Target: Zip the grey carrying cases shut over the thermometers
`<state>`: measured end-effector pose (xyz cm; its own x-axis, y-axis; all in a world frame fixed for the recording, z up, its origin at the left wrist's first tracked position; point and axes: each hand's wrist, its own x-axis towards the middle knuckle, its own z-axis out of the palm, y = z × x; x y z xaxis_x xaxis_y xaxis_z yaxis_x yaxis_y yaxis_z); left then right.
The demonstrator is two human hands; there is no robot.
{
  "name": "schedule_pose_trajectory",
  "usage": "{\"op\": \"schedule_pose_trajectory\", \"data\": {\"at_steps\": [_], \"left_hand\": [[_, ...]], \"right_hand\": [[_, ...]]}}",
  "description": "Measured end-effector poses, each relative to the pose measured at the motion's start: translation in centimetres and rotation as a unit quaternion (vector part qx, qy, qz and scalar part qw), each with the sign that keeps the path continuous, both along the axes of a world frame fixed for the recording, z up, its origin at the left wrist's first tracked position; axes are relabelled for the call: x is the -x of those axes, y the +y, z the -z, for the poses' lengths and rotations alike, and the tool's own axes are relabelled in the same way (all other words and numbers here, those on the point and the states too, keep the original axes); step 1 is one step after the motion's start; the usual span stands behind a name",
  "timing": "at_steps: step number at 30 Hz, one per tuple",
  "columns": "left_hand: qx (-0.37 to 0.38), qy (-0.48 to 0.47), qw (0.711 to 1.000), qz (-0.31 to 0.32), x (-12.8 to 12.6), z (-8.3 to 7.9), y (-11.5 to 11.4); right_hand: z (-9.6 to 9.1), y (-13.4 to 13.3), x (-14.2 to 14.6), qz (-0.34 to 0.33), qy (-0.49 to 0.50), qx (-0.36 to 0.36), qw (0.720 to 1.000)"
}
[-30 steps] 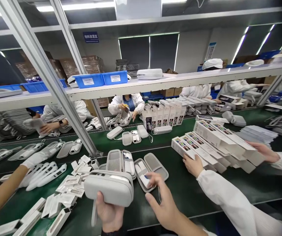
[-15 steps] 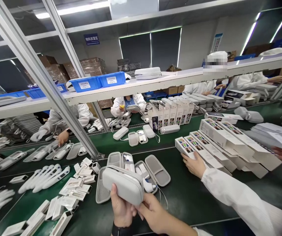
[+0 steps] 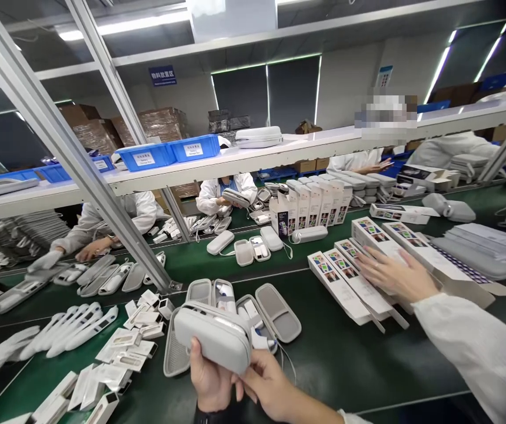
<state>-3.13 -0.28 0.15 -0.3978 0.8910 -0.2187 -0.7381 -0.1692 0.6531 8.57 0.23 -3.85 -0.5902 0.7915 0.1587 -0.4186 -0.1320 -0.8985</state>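
A light grey zip case point(image 3: 213, 337) is raised above the bench, tilted, with a gap showing along its upper seam. My left hand point(image 3: 211, 377) grips it from below, thumb on its front face. The fingers of my right hand point(image 3: 268, 380) are pinched at the case's lower right end; whether they have the zipper pull is hidden. Behind it lie open cases, one with a grey mesh lining point(image 3: 177, 347) and another with an open lid point(image 3: 279, 312). White and blue thermometer-like devices point(image 3: 259, 340) and small white boxes sit inside them.
To the left lie small white boxes point(image 3: 118, 353) and several white handheld devices point(image 3: 80, 327). A co-worker's gloved hand point(image 3: 6, 353) is beside them. At right, a co-worker's bare hand point(image 3: 394, 271) rests over printed cartons point(image 3: 336, 282). A metal post point(image 3: 103, 194) and shelf point(image 3: 306, 147) cross ahead.
My hands still hold the case in nearly the same pose. The co-worker's hand at right has shifted rightward across the cartons. The gloved hand at left has moved closer to the white devices.
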Motion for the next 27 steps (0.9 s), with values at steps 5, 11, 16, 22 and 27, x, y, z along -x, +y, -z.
{"op": "schedule_pose_trajectory", "data": {"at_steps": [5, 11, 16, 22, 27], "left_hand": [[0.0, 0.065, 0.994, -0.09, 1.5, 1.0, 0.5], [0.01, 0.353, 0.935, -0.033, 4.1, 4.0, -1.2], [-0.067, 0.574, 0.783, 0.231, 3.3, 1.2, -1.4], [-0.073, 0.671, 0.638, 0.371, -0.4, -3.2, -1.3], [0.009, 0.6, 0.74, 0.303, -1.8, -3.3, -2.7]], "right_hand": [[-1.0, 0.4, -2.9, -0.049, 0.014, 0.105, 0.993], [-4.9, 1.5, -8.6, -0.057, 0.021, 0.197, 0.978], [-7.9, 1.9, -10.5, -0.056, -0.076, 0.185, 0.978], [-9.1, 1.8, -11.4, 0.011, -0.169, 0.094, 0.981], [-10.0, 0.6, -11.3, 0.075, -0.334, -0.112, 0.933]]}}
